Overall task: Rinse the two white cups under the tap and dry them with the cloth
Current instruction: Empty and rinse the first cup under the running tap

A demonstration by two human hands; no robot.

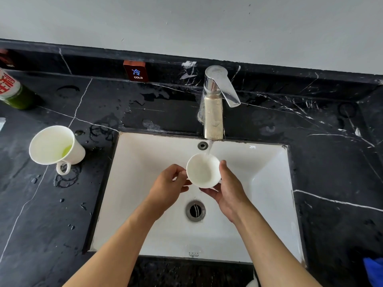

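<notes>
Fingers (222, 168) of both hands closed around small white cup (203, 170) under running tap (213, 112), centre frame; second cup (54, 146) on bench (51, 214), left.

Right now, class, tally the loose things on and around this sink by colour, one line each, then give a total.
White ceramic cups: 2, one under the tap, one on the counter
Green bottle with red label: 1
Blue cloth: 1
Total: 4
</notes>
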